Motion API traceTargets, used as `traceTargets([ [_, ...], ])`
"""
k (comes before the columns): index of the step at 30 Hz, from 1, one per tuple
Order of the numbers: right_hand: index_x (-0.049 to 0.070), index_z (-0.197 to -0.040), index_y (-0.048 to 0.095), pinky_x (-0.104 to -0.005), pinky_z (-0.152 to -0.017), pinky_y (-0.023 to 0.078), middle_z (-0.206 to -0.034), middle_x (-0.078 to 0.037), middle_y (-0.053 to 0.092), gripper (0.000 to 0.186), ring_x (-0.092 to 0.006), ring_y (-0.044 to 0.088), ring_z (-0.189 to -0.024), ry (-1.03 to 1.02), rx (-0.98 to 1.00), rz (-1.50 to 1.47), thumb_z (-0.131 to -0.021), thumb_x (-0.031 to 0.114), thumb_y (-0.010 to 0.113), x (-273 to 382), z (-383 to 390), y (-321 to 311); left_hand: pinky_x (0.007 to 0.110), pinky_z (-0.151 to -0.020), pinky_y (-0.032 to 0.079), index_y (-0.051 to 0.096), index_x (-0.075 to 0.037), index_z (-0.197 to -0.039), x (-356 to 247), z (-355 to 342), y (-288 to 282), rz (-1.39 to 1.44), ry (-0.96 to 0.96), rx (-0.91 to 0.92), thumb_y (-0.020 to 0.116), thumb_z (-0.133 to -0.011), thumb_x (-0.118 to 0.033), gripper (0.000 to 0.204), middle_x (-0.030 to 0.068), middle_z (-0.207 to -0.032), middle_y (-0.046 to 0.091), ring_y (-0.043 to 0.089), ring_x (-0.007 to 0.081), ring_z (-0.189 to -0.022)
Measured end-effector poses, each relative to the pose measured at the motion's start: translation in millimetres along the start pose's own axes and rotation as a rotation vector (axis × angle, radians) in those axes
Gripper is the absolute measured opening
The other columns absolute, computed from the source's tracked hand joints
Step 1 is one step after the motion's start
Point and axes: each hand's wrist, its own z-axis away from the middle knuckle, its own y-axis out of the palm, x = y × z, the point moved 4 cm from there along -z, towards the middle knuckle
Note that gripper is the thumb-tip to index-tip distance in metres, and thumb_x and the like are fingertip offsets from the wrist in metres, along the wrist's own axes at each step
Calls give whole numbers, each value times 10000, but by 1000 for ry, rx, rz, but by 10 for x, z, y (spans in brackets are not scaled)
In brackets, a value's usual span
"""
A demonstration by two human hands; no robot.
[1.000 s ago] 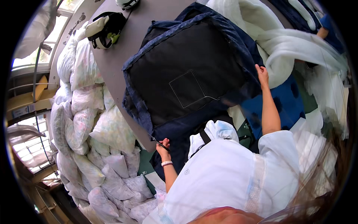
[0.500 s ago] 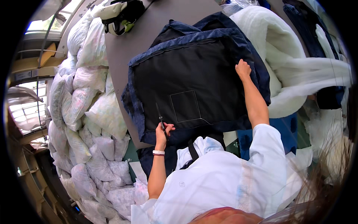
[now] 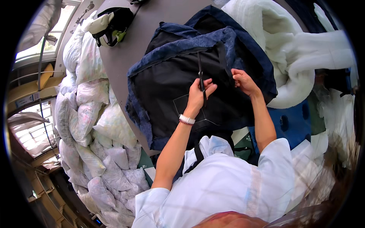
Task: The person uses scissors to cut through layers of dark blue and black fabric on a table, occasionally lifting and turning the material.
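Observation:
A cover of black cloth with a dark blue fabric border [image 3: 163, 76] is spread before me; thin pale lines form a square on the black cloth. My left hand [image 3: 197, 95] is above its middle, closed around dark scissors [image 3: 200, 65] whose blades point away from me. The thumb and one finger of that hand stand partly out. On the right, my right hand [image 3: 246, 81] pinches the cover's edge, where the cloth is lifted into a fold. Its fingertips are partly hidden by their curl.
The cover lies on a grey table [image 3: 114, 72]. A black and white bag-like item [image 3: 112, 28] sits at the far left. Many stuffed translucent bags [image 3: 91, 95] are piled along the left side. White fluffy batting [image 3: 292, 57] bulges on the right, above a blue sheet [image 3: 285, 123].
My left hand has moved right and away from me with the scissors. My right hand has come inward and slightly nearer, and the cover's right edge is now lifted and folded.

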Motion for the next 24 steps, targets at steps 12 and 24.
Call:
traceTargets([
  [12,47,-767,544,-176,-492,325,-617,38,469,77,-35,377,-500,-93,157,-68,-759,101,489,-65,655,469,344,-610,446,497,12,-854,53,-138,218,-476,255,-473,528,-680,39,179,136,-677,584,591,258,-625],
  [24,64,-792,582,-252,-583,396,-664,17,478,48,-79,451,-607,-404,-1133,-50,-815,81,543,126,881,-511,327,-617,454,496,34,-900,531,797,-1219,-230,181,-812,625,-755,13,195,97,-751,608,579,219,-636],
])
